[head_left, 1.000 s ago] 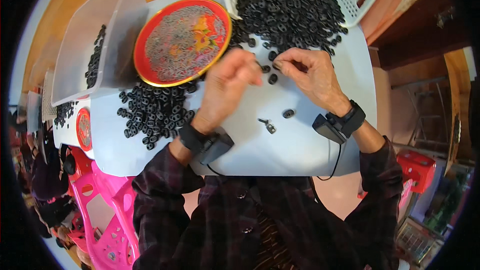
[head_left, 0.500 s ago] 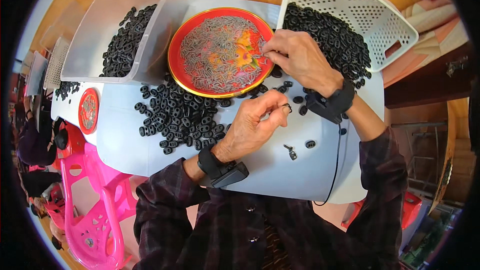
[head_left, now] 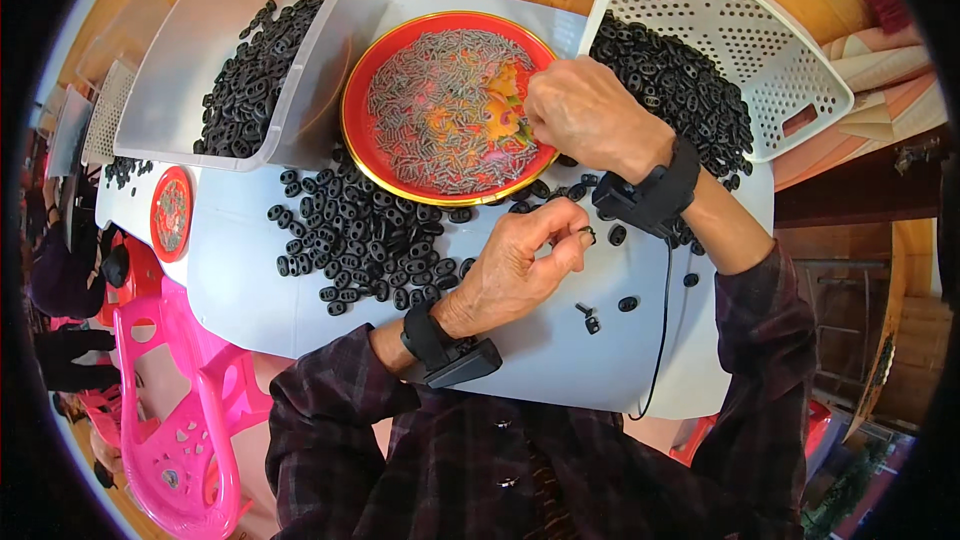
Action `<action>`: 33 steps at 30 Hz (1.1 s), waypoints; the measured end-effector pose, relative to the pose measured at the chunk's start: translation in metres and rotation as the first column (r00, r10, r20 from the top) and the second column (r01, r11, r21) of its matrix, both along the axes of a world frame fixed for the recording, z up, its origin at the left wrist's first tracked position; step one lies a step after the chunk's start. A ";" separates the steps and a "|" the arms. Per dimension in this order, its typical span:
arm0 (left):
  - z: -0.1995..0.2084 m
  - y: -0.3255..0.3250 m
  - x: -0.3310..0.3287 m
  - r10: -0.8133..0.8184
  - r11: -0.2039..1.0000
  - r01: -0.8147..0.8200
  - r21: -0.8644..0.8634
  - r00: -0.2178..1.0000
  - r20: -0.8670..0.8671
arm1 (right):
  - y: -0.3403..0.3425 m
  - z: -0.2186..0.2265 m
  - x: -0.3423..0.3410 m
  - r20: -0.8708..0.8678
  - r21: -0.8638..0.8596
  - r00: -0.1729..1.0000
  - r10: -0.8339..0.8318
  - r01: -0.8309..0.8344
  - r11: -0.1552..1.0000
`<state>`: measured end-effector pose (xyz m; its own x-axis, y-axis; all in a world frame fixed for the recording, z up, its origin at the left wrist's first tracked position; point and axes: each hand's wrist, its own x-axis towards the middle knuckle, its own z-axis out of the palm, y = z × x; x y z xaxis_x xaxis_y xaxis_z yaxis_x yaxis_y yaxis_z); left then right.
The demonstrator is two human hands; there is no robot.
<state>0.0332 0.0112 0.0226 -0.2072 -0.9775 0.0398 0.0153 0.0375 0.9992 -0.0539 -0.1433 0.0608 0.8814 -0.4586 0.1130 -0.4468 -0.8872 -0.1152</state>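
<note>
My left hand (head_left: pixel 520 270) is closed in a pinch over the table, with a small black plastic piece (head_left: pixel 587 235) showing at the fingertips. My right hand (head_left: pixel 590 118) is closed over the right rim of a round red tray (head_left: pixel 357 135) with a gold edge; its fingertips are mostly hidden, and what they hold cannot be made out. Many small grey metal pieces like springs (head_left: pixel 425 90) lie in the tray over a flower print. Below it spreads a heap of black oval two-hole pieces, like cord-lock bodies (head_left: pixel 365 235). A small black piece with a stem (head_left: pixel 590 318) lies near a loose oval (head_left: pixel 628 303).
A clear plastic bin (head_left: pixel 330 50) at back left and a white perforated basket (head_left: pixel 800 80) at back right, both tipped toward me, hold black pieces. A black cable (head_left: pixel 660 340) runs from my right wrist device. Pink chair (head_left: pixel 190 420) and smaller red tray (head_left: pixel 172 212) stand left.
My right hand has turned and come slightly down at the tray's right rim, its fingertips now less visible. My left hand keeps its pinch, shifted slightly. The whole view has shifted a little.
</note>
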 end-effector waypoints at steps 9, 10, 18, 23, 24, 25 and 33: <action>-0.007 -0.001 -0.001 0.010 0.999 -0.009 0.034 1.000 -0.027 | 0.004 0.000 -0.009 0.256 0.260 0.964 -0.075 0.006 0.966; -0.007 0.000 0.000 0.009 0.999 -0.008 0.035 1.000 -0.025 | 0.007 0.001 -0.012 0.301 0.438 0.935 -0.187 0.039 0.898; -0.010 -0.003 -0.004 0.073 0.995 -0.059 0.081 0.981 -0.177 | 0.018 -0.005 -0.041 0.385 0.877 0.728 -0.568 -0.097 0.471; -0.013 -0.007 -0.002 0.096 0.995 -0.093 0.027 0.986 -0.137 | 0.045 0.000 -0.067 0.352 0.881 0.710 -0.610 -0.031 0.471; -0.013 -0.007 -0.003 0.112 0.993 -0.116 -0.018 0.983 -0.146 | 0.050 -0.006 -0.074 0.388 0.869 0.712 -0.585 -0.071 0.490; -0.013 -0.008 -0.004 0.109 0.993 -0.113 -0.042 0.990 -0.086 | 0.061 -0.001 -0.079 0.392 0.872 0.686 -0.613 -0.067 0.484; -0.018 -0.005 -0.006 0.090 0.988 -0.099 -0.114 0.992 -0.088 | 0.099 -0.035 -0.094 0.424 0.882 0.534 -0.731 -0.062 0.467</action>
<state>0.0276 0.0066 0.0050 -0.1054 -0.9799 0.1691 0.0878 0.1602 0.9832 -0.1481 -0.0442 0.0256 0.4039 -0.9148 -0.0076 -0.0870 -0.0301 -0.9958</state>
